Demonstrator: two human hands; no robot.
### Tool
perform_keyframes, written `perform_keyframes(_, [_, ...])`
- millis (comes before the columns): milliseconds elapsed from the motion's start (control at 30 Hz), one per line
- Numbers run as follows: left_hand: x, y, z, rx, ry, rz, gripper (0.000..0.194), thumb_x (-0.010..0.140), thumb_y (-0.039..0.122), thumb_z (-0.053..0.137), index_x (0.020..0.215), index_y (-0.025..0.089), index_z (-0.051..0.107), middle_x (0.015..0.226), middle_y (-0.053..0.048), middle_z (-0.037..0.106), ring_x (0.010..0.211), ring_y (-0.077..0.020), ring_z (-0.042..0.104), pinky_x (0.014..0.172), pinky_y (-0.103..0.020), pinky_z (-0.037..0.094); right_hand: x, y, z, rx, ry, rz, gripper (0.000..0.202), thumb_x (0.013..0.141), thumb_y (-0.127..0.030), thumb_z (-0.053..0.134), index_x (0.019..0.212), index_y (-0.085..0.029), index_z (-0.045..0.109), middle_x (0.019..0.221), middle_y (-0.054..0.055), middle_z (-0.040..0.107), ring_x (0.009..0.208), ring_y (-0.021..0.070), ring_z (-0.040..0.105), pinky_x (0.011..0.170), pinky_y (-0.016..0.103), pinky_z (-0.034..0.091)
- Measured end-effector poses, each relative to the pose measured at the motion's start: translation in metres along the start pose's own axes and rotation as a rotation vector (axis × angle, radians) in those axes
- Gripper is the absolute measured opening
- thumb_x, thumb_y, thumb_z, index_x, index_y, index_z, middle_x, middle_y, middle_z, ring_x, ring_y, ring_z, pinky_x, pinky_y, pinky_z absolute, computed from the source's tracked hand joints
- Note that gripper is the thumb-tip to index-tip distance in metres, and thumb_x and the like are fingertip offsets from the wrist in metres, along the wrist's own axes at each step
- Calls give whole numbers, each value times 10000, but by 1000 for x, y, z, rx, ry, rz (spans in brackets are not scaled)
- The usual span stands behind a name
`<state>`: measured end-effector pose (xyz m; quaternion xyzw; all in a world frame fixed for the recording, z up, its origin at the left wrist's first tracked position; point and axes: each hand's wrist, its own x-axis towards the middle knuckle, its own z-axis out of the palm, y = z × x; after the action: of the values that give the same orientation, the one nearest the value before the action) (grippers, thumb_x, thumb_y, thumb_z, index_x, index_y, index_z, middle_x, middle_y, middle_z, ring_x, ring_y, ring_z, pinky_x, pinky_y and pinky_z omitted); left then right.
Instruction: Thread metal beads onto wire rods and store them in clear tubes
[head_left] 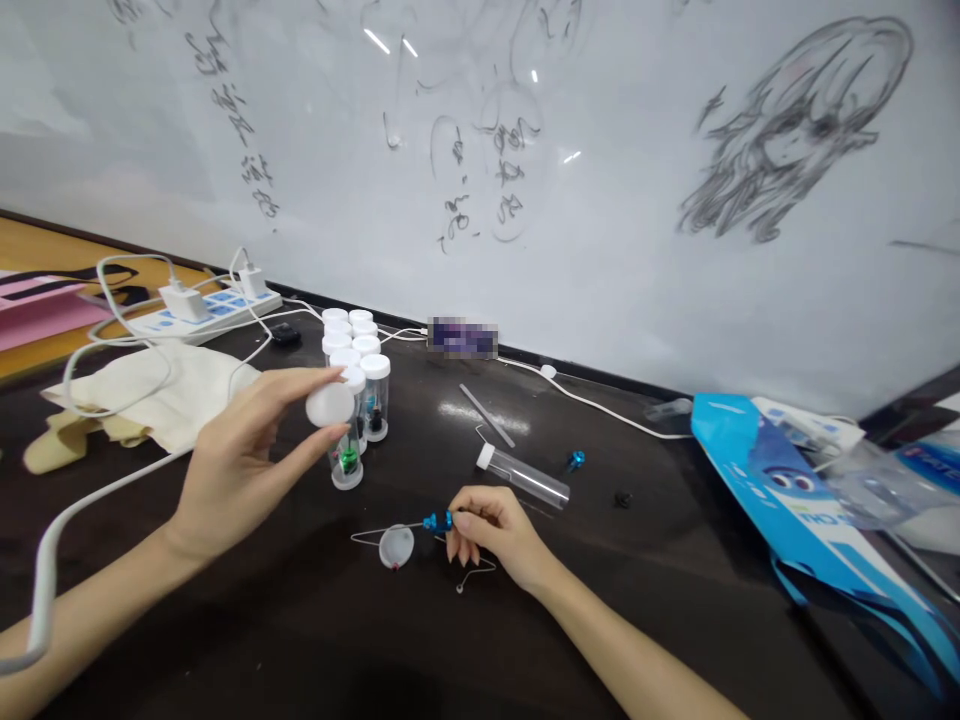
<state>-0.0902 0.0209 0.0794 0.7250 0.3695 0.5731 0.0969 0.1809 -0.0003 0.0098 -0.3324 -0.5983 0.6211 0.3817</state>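
Note:
My left hand (pixel 244 450) pinches a round white cap (pixel 330 405) between thumb and fingers, in front of the group of clear tubes. My right hand (pixel 495 535) is closed on a thin bent wire with blue beads (pixel 433 522). The wire's looped end reaches left over a small white dish-like cap (pixel 396 548) on the table. A second bent wire (pixel 476 572) lies just below my right fingers. Beyond that hand lies a clear tube with a white end cap (pixel 529 478). A tube holding something green (pixel 347 462) stands below my left fingers.
Several white-capped tubes (pixel 375 395) stand together at left centre. A power strip (pixel 214 312) with white cables and a cream cloth (pixel 176 385) lie left. A thin stick (pixel 487 415), a blue piece (pixel 575 460) and a blue bag (pixel 742 450) lie right. A whiteboard (pixel 600 250) stands behind.

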Motion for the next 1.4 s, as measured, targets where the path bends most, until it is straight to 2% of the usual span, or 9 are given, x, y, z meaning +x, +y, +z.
perform_keyframes(100, [-9, -11, 5, 41, 62, -70, 324, 825, 237, 704, 1141, 206, 636, 1103, -57, 653, 1029, -229, 602, 969, -440, 464, 0, -1, 0, -3, 3, 6, 341, 837, -447, 677, 741, -125, 625, 597, 27, 672, 428, 76, 531, 417, 168, 387])
perform_keyframes(200, [-12, -18, 9, -8, 128, -159, 346, 779, 274, 750, 1100, 198, 646, 1048, -52, 666, 982, -230, 614, 950, -444, 475, -1, 0, 0, 3, 0, 8, 341, 839, -451, 674, 746, -127, 620, 600, 27, 672, 430, 77, 534, 416, 169, 384])
perform_keyframes(433, [-10, -23, 15, -121, 139, -269, 367, 673, 282, 829, 983, 185, 659, 904, -12, 645, 888, -195, 624, 873, -370, 512, -1, 2, -1, 10, -16, 8, 326, 846, -432, 673, 749, -126, 617, 609, 30, 676, 439, 74, 540, 422, 162, 385])
perform_keyframes(567, [-9, -22, 15, -77, 128, -220, 363, 694, 286, 818, 997, 197, 639, 934, -5, 635, 893, -184, 622, 870, -354, 510, -1, 2, -2, 9, -23, 10, 317, 849, -425, 672, 755, -126, 620, 617, 32, 678, 447, 76, 547, 430, 163, 396])
perform_keyframes(733, [-4, -20, 9, 207, 8, -47, 321, 804, 341, 733, 1104, 237, 686, 943, -11, 628, 836, -173, 596, 756, -322, 490, -1, 1, -2, 3, -23, 9, 319, 852, -424, 670, 748, -127, 620, 609, 26, 671, 447, 74, 543, 431, 162, 394])
perform_keyframes(900, [-3, -20, 9, 311, -20, 67, 346, 864, 331, 670, 1207, 288, 649, 1007, -13, 618, 886, -166, 596, 781, -294, 494, -1, 1, -2, -8, -28, 13, 315, 855, -424, 668, 760, -126, 624, 619, 28, 678, 453, 75, 545, 438, 164, 402])
perform_keyframes(1167, [-11, -20, 10, 329, -91, 88, 346, 909, 287, 606, 1255, 290, 608, 1108, -27, 646, 955, -182, 633, 850, -295, 482, -1, 3, -3, -29, -29, 25, 316, 853, -434, 665, 768, -132, 626, 623, 27, 682, 453, 81, 552, 436, 173, 402])
perform_keyframes(1267, [-13, -20, 9, 316, -60, 82, 316, 909, 278, 602, 1224, 281, 627, 1090, -26, 655, 941, -179, 632, 844, -294, 482, -2, 4, -3, -34, -30, 28, 313, 855, -435, 662, 774, -135, 625, 625, 27, 682, 454, 84, 552, 438, 177, 403])
perform_keyframes(1400, [-13, -22, 7, 214, -25, 2, 276, 885, 275, 637, 1159, 256, 659, 1085, -19, 686, 957, -183, 637, 891, -311, 482, -2, 4, -3, -39, -32, 28, 313, 856, -433, 661, 770, -134, 621, 626, 27, 680, 455, 81, 550, 439, 174, 400])
